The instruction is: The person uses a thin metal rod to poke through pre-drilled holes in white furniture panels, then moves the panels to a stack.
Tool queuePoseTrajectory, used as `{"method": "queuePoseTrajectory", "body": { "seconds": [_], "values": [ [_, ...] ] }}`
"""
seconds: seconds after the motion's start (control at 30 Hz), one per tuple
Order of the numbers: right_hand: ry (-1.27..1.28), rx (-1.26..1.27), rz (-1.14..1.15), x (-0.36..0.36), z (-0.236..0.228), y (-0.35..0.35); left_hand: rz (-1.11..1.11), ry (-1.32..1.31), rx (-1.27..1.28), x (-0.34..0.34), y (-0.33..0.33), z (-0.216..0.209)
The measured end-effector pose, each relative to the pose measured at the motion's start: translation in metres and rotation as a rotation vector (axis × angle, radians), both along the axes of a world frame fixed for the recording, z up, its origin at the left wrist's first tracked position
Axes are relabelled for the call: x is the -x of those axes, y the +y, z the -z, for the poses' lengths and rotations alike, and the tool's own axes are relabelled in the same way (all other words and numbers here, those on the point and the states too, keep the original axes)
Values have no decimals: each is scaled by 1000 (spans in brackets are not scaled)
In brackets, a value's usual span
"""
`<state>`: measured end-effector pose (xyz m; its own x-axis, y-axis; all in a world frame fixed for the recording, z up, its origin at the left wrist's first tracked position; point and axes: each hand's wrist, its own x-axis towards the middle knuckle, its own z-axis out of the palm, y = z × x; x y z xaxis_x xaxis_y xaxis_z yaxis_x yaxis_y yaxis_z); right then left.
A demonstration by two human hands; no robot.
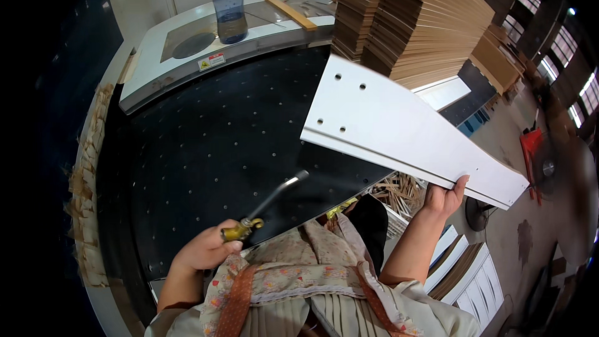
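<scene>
My left hand (209, 248) is closed around the brass-coloured body of an air blow gun (274, 196). Its long metal tube points up and to the right over a black table (206, 143). On the other side, my right hand (444, 198) grips the lower edge of a long white board (393, 125), fingers partly hidden behind it. The board is held up at a slant, its wide end over the table and its narrow end to the far right. Several round holes show at the wide end, and a groove runs along the lower edge.
Tall stacks of brown-edged boards (424, 22) stand behind the white board. A blue-capped water bottle (230, 12) and a wooden strip (284, 8) rest on the white machine ledge (156, 40). Wood offcuts (397, 191) and more stacked panels (471, 274) lie low at right.
</scene>
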<state>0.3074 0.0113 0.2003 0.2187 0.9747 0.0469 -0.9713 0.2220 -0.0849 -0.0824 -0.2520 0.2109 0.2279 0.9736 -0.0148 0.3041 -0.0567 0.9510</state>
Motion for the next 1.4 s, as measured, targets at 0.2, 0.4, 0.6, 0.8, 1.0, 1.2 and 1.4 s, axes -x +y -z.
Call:
{"method": "queuePoseTrajectory", "body": {
  "seconds": [0.2, 0.4, 0.6, 0.8, 1.0, 1.2, 1.4],
  "values": [
    [-5, 70, 126, -25, -6, -9, -41, 40, 220, -21, 20, -2],
    [-4, 13, 254, -71, -6, -27, 13, 12, 326, -37, 44, 6],
    [20, -151, 266, -102, -3, -43, -153, 406, 113, -36, 44, 40],
    [71, -142, 330, -117, 9, -43, -536, 48, 97, -15, 10, 46],
    [143, -156, 267, -137, 37, -21, -915, 217, 159, 32, -62, 48],
    [120, -159, 166, -140, 48, 24, -1434, 663, -69, 82, -161, 74],
    [-74, -320, 27, -124, 36, 34, -1784, 544, -71, 89, -231, 106]
  ]
}}
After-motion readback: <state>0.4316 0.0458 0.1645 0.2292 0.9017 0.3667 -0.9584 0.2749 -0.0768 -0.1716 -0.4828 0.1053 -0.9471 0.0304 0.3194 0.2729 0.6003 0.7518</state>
